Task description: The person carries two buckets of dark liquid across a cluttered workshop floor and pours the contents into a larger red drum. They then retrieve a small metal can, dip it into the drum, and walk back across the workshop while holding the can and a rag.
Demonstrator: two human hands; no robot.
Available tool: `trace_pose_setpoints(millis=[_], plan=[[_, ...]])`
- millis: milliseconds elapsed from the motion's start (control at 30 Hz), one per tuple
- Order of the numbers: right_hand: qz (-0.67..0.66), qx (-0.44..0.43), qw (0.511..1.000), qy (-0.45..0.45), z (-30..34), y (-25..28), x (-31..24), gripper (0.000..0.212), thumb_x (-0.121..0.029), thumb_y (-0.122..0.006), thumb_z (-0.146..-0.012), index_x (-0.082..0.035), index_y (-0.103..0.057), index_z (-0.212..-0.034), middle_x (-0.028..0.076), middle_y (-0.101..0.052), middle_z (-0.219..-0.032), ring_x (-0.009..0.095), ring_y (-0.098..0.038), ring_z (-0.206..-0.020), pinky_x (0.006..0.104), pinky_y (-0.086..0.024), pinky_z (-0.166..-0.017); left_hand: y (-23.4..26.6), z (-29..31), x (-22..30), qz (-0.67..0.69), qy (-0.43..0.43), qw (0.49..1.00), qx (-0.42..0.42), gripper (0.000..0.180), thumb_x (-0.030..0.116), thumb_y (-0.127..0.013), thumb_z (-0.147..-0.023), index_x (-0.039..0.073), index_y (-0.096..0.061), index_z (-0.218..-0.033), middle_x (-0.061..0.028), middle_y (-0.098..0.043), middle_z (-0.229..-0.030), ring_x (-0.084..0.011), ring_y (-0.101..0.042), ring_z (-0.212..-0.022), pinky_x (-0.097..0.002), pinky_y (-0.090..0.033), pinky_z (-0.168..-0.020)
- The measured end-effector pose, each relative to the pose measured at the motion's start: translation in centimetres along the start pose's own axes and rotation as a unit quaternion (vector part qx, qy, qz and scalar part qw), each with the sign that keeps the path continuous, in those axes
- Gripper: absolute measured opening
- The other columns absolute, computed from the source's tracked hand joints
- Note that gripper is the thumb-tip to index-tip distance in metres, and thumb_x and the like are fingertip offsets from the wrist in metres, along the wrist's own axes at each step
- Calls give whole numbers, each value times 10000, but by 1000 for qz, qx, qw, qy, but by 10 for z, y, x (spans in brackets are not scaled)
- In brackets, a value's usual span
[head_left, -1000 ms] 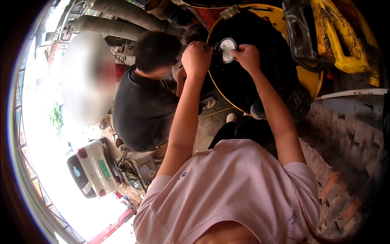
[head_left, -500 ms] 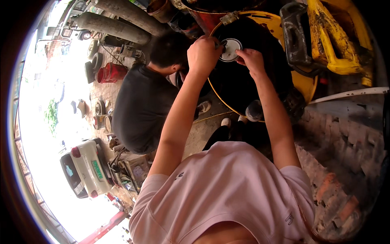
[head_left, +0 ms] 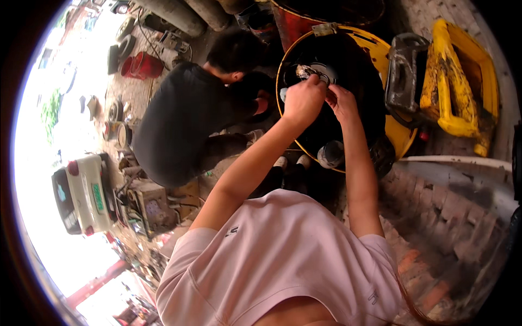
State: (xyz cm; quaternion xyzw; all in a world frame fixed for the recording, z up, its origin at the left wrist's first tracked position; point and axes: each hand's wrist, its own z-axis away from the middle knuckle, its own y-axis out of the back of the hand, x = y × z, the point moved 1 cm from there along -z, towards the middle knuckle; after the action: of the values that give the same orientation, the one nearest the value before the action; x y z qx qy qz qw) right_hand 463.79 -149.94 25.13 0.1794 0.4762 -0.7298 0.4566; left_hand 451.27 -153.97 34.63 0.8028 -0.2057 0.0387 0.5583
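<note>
My left hand [head_left: 305, 102] is closed over the black top of a yellow-rimmed drum [head_left: 359, 127], its fingertips pinched together. Close beside it, the fingers of my right hand [head_left: 342, 103] are bent inward and nearly meet the left ones. Just beyond both hands shows a round, pale grey lid-like disc [head_left: 328, 71], partly covered by my fingers. Left of the disc is a crumpled, shiny, stained piece [head_left: 305, 71]. What my fingertips pinch is hidden and too small to make out.
A crouching person in a dark shirt [head_left: 174, 119] is close on the left. Right of the drum are a black jug [head_left: 405, 73] and a dirty yellow plastic container [head_left: 451, 81]. A dark cylindrical container [head_left: 330, 155] is by the drum's near rim. A white car [head_left: 89, 193] stands farther left.
Both hands have moved nearer to me and closer together, the left one also rightward. The pale disc, earlier plainly between them, is now partly behind my fingers. The crumpled piece has come into view.
</note>
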Motion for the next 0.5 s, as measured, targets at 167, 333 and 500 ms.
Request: trace_pose_setpoints(millis=[167, 333, 500], plan=[[-62, -25, 997, -38, -5, 15, 11, 77, -100, -547, -815, -33, -575, -841, 22, -574, -734, 108, -554, -640, 201, -456, -564, -15, 22, 4, 16, 20, 999, -30, 50, 111, -541, -671, 68, -539, -697, -60, -494, -724, -217, -571, -638, -316, -461, -518], [-58, -17, 996, -65, -11, 27, 11, 104, -129, -531, -836, -34, -568, -857, 29, -575, -740, 118, -559, -654, 214, -461, -577, -16, 37, 1, 58, 32, 997, -35, 80, 108, -536, -675, 58, -540, -737, -70, -512, -752, -214, -581, -647, -317, -465, -518], [-23, 14, 998, -62, -6, 20, -2, 129, -118, -523, -838, -13, -571, -895, 70, -609, -829, 146, -593, -725, 241, -509, -625, 17, 57, -10, 151, 87, 983, -58, 488, 197, -626, -682, 94, -457, -1129, -79, -536, -822, -248, -575, -695, -357, -458, -552]])
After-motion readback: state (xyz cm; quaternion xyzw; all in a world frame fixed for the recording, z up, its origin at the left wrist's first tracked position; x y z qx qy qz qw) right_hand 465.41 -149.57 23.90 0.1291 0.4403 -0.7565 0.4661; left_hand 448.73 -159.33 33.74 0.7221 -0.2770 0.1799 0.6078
